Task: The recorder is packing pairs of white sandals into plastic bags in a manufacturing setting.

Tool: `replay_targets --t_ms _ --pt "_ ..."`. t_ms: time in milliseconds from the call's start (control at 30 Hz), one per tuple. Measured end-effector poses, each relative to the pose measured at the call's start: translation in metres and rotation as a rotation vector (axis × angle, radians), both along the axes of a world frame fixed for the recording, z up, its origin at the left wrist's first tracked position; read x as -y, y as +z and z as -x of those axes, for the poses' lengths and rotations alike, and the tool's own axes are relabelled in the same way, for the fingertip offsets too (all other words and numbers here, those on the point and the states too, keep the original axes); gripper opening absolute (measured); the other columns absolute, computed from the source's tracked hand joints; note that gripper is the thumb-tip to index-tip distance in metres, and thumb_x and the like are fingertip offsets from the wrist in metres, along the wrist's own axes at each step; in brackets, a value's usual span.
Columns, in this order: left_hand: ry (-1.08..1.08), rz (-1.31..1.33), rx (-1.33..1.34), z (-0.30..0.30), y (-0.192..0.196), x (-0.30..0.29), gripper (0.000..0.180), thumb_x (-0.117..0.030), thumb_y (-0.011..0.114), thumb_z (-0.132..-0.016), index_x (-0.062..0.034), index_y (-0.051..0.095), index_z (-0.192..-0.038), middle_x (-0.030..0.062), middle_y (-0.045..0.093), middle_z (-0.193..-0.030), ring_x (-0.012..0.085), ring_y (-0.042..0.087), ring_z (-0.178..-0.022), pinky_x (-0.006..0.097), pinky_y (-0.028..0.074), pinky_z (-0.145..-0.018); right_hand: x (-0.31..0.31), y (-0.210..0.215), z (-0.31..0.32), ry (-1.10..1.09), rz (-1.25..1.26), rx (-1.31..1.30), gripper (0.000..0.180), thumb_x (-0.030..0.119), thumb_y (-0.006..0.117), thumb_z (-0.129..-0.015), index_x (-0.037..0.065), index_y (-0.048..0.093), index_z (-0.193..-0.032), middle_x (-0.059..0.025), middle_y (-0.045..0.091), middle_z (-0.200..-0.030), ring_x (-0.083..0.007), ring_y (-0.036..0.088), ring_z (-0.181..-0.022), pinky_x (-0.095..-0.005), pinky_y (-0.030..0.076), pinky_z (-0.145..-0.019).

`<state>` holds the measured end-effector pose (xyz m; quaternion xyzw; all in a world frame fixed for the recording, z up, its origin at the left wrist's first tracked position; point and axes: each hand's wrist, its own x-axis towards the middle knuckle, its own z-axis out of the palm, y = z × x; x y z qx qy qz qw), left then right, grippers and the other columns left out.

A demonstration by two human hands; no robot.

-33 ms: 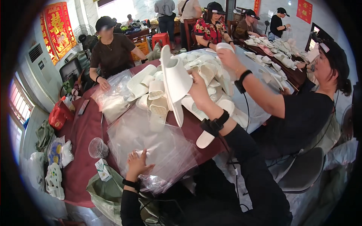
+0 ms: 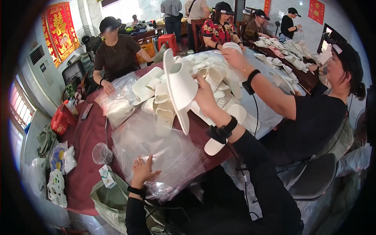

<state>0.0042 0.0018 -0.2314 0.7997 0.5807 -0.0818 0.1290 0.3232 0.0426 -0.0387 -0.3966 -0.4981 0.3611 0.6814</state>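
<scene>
Slipper pile crowds the bench!
Right hand grips a slipper aloft; left hand spread over near-edge bags.

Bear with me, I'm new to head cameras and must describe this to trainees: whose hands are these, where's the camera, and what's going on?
There is no robot here, only a person's bare hands. The wide camera is worn on that person's head, looking down, so straight edges bend. The right hand grips a white slipper above the table. The left hand rests, fingers spread, on clear plastic sheets or bags. On the dark red cloth you also see a pile of white slippers and a clear tub. The bare arm at right is a co-worker's.
</scene>
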Motion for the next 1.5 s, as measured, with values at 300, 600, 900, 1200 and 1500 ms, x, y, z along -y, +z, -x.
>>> replay_targets --t_ms 300,600,900,1200,1500 --pt "0.0 -0.002 -0.007 -0.002 -0.001 -0.003 0.093 -0.062 0.066 -0.068 -0.0291 0.024 -0.144 0.0335 0.016 -0.143 0.0557 0.02 -0.128 0.064 0.022 -0.1 0.004 -0.098 0.066 0.096 0.212 0.048 0.023 0.004 0.057 -0.084 0.002 0.049 -0.106 -0.0056 0.06 -0.091 -0.011 0.059 -0.079 -0.0245 0.048 -0.063" --pt "-0.018 -0.024 -0.016 0.001 -0.008 -0.006 0.095 -0.058 0.07 -0.065 -0.0255 0.026 -0.143 0.0339 0.018 -0.143 0.0561 0.022 -0.128 0.063 0.023 -0.1 0.045 -0.148 0.03 0.116 0.053 1.078 0.052 0.03 0.066 -0.08 0.005 0.048 -0.121 -0.0169 0.05 -0.123 -0.0338 0.049 -0.114 -0.0452 0.042 -0.089" --pt "0.004 -0.02 0.03 0.003 -0.005 -0.004 0.094 -0.059 0.071 -0.063 -0.0248 0.031 -0.141 0.0329 0.017 -0.143 0.0566 0.022 -0.126 0.065 0.023 -0.098 0.141 -0.135 -0.085 -0.155 0.979 1.531 0.088 0.036 0.079 -0.065 0.032 0.031 -0.14 -0.0224 0.016 -0.148 -0.0538 0.023 -0.129 -0.0702 0.03 -0.093" --pt "-0.006 -0.072 0.024 0.006 -0.017 -0.004 0.094 -0.061 0.07 -0.062 -0.0266 0.032 -0.14 0.0323 0.02 -0.142 0.0566 0.024 -0.125 0.068 0.024 -0.096 0.142 -0.174 -0.093 -0.296 0.426 1.97 0.054 0.021 0.051 -0.086 0.036 0.039 -0.136 -0.0145 0.026 -0.147 -0.0511 0.035 -0.124 -0.0638 0.035 -0.092" --pt "0.013 -0.016 0.037 0.003 -0.005 0.0 0.093 -0.057 0.072 -0.063 -0.026 0.032 -0.141 0.0333 0.018 -0.143 0.0563 0.02 -0.128 0.067 0.022 -0.098 0.101 -0.157 -0.109 -0.403 -0.046 1.982 0.038 0.017 0.049 -0.083 0.016 0.055 -0.121 -0.0124 0.06 -0.113 -0.039 0.06 -0.095 -0.0452 0.05 -0.073"
